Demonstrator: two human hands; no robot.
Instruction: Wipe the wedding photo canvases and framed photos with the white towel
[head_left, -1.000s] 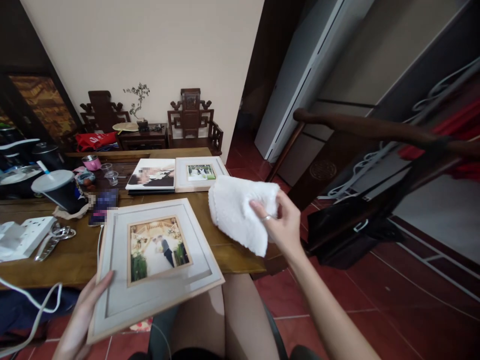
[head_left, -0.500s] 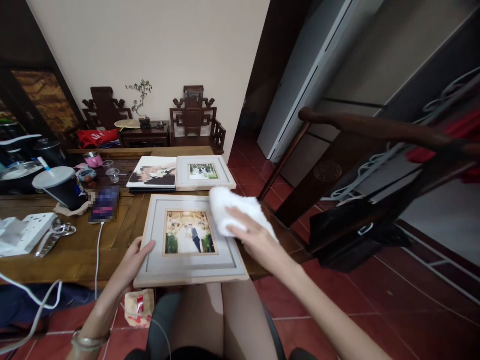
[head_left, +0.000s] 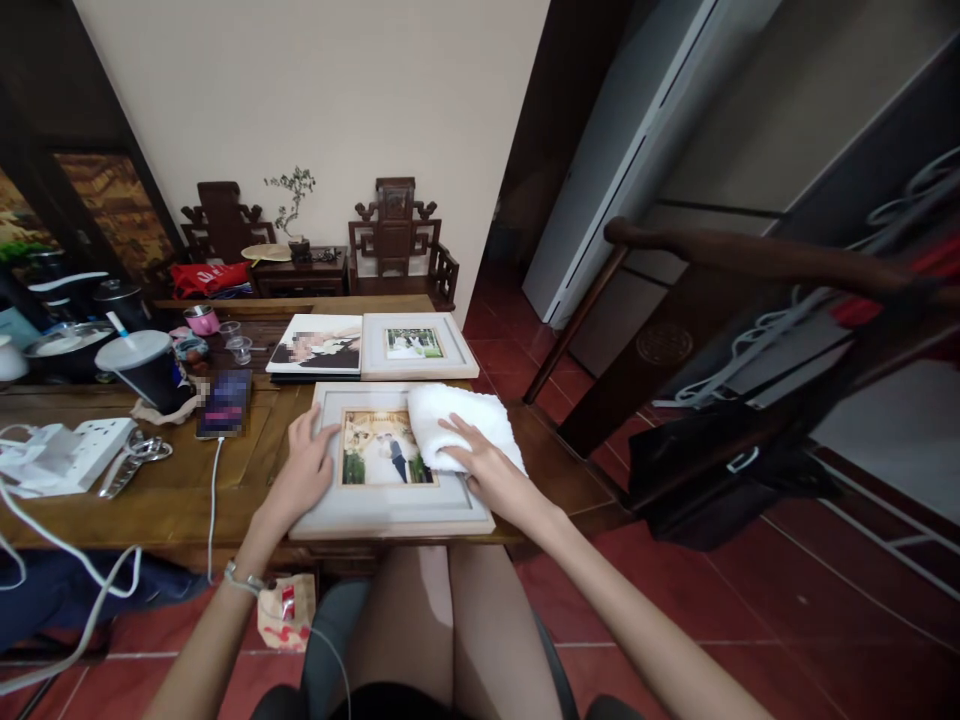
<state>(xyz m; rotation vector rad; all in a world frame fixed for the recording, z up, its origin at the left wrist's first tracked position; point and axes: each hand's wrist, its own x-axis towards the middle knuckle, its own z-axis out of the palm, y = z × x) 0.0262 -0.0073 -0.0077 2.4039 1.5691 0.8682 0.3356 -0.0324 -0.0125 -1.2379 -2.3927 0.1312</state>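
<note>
A light wooden picture frame [head_left: 390, 514] with a wedding photo [head_left: 386, 448] lies on the wooden table near its front edge. My left hand [head_left: 306, 465] holds the frame's left side, its fingers along the outer edge and its thumb on the top face. With a folded white cloth [head_left: 466, 415] under its fingers, my right hand [head_left: 491, 470] presses on the right part of the frame. The cloth covers the frame's upper right corner and touches the photo's right edge.
Behind are a second frame [head_left: 457, 365] and a portrait panel [head_left: 319, 342]. To the left are a phone [head_left: 225, 403] on a cable, a lidded dark cup [head_left: 146, 370], a power strip [head_left: 97, 450] and a clear claw clip [head_left: 131, 462]. A wooden chair [head_left: 667, 345] stands right.
The picture frame has come down flat onto the table. My left hand has moved forward along its left edge. The cloth in my right hand now lies spread flatter over the right side.
</note>
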